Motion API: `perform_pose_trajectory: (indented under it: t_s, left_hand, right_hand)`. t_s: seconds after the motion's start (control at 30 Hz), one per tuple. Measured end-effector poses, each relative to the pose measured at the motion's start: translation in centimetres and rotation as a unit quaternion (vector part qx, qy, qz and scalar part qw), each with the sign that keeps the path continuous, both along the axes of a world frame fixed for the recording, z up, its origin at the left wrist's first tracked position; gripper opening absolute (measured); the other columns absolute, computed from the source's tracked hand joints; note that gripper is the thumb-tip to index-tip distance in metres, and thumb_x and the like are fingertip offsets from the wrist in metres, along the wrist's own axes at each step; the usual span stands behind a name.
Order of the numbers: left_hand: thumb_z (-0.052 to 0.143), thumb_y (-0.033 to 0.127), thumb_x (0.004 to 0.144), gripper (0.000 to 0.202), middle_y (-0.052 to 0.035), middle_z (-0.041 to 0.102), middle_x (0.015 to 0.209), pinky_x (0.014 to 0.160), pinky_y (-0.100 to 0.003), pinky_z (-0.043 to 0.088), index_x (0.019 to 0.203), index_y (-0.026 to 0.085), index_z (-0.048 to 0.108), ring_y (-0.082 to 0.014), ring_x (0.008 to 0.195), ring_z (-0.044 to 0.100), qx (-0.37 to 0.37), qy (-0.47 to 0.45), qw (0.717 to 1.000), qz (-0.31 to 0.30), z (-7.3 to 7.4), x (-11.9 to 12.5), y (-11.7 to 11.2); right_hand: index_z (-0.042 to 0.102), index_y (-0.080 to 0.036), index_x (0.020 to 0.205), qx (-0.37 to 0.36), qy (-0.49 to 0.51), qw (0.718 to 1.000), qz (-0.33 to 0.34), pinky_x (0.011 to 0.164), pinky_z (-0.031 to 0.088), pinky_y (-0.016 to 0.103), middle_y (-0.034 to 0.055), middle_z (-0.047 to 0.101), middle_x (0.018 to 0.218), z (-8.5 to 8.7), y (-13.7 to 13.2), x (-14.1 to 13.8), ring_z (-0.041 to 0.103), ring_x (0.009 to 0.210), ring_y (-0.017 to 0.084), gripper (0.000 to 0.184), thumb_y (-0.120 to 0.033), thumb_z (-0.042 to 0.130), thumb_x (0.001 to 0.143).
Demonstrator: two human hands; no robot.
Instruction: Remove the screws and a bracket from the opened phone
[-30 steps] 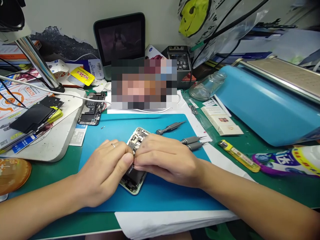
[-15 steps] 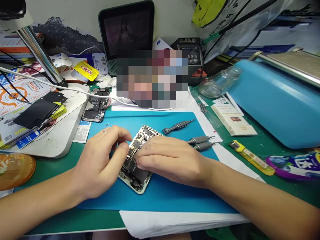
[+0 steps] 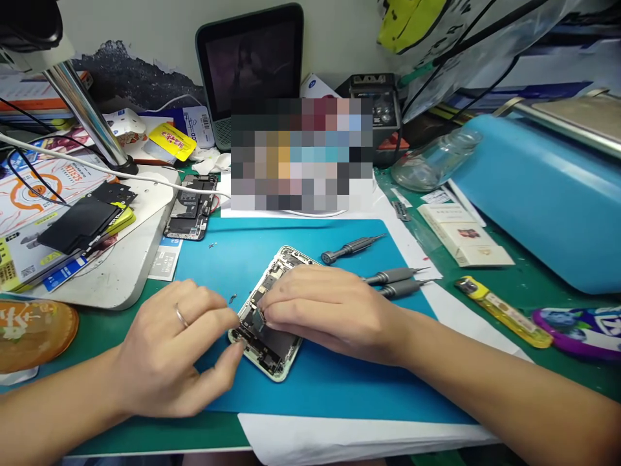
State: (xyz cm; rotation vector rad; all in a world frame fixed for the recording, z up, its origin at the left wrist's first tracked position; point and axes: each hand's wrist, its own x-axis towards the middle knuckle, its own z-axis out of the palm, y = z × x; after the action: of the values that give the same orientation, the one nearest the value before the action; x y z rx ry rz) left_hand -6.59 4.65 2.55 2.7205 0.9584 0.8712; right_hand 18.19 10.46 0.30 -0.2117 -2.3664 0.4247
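An opened smartphone (image 3: 276,353), its circuit board and dark battery exposed, lies at a slant on the blue mat. My right hand (image 3: 334,310) reaches over it from the right, fingers pinched together at the phone's middle. Just under those fingertips a small flat grey piece (image 3: 259,318) stands tilted; whether they grip it is hard to see. By the phone's lower left edge is my left hand (image 3: 187,349), wearing a ring, its thumb and index finger apart with nothing visible between them. A tiny dark part (image 3: 233,298) lies on the mat near the left fingers.
Several grey screwdrivers (image 3: 352,248) lie right of the phone on the blue mat (image 3: 369,388). Another opened phone (image 3: 191,207) is at the back left. A yellow cutter (image 3: 504,312), a cigarette pack (image 3: 464,234) and a glass jar (image 3: 436,162) lie to the right.
My left hand has moved left and down from the phone's upper part, its thumb and index finger spreading. The tiny dark part beside it now shows. My right hand stays over the phone.
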Motion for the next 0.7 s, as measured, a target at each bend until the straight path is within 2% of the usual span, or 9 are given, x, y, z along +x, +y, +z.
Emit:
perform_pose_trajectory:
  t_s: [0.13,0.3,0.43,0.57,0.7]
  left_hand:
    - [0.06,0.012,0.085,0.018,-0.0077,0.066,0.086,0.061,-0.036,0.041,0.103,0.017,0.059,-0.0186,0.07,0.051,-0.041,0.023,0.998,-0.036,0.36,-0.24,-0.41]
    - [0.056,0.006,0.088,0.016,-0.0038,0.062,0.082,0.063,-0.034,0.039,0.098,0.019,0.056,-0.0172,0.07,0.048,-0.091,0.016,0.996,0.006,0.39,-0.28,-0.46]
    - [0.052,0.01,0.092,0.01,-0.002,0.058,0.08,0.066,-0.034,0.039,0.091,0.02,0.051,-0.017,0.073,0.049,-0.125,0.013,0.991,0.042,0.11,-0.07,-0.11]
    - [0.051,0.01,0.09,0.011,-0.0014,0.055,0.076,0.063,-0.034,0.036,0.086,0.02,0.05,-0.0168,0.069,0.044,-0.134,0.022,0.99,0.031,-0.02,0.16,-0.2]
    - [0.053,0.012,0.085,0.01,-0.0013,0.051,0.073,0.06,-0.036,0.031,0.085,0.021,0.049,-0.0178,0.066,0.042,-0.144,0.005,0.99,0.007,-0.06,0.15,-0.63]
  right_hand:
    - [0.067,-0.013,0.097,-0.002,-0.032,0.999,-0.004,0.079,0.055,0.031,0.0081,0.076,0.094,-0.02,0.04,-0.35,0.07,0.088,0.017,0.013,-0.01,0.055,0.101]
    - [0.066,-0.013,0.098,-0.01,-0.041,0.999,0.0,0.082,0.056,0.032,0.0087,0.077,0.097,-0.08,0.0,-0.77,0.071,0.092,0.018,0.014,-0.01,0.053,0.102]
    - [0.064,-0.015,0.1,-0.017,-0.048,0.999,0.005,0.083,0.057,0.032,0.0091,0.078,0.1,-0.2,0.01,-0.64,0.071,0.095,0.018,0.014,-0.01,0.052,0.103]
    - [0.064,-0.015,0.102,-0.003,-0.058,0.998,-0.001,0.086,0.056,0.034,0.0095,0.077,0.102,-0.25,0.07,-0.39,0.069,0.098,0.018,0.015,-0.012,0.05,0.105]
    - [0.065,-0.013,0.101,0.008,-0.067,0.998,-0.007,0.085,0.057,0.034,0.0096,0.077,0.103,-0.1,0.15,-0.35,0.07,0.097,0.019,0.01,-0.01,0.056,0.102]
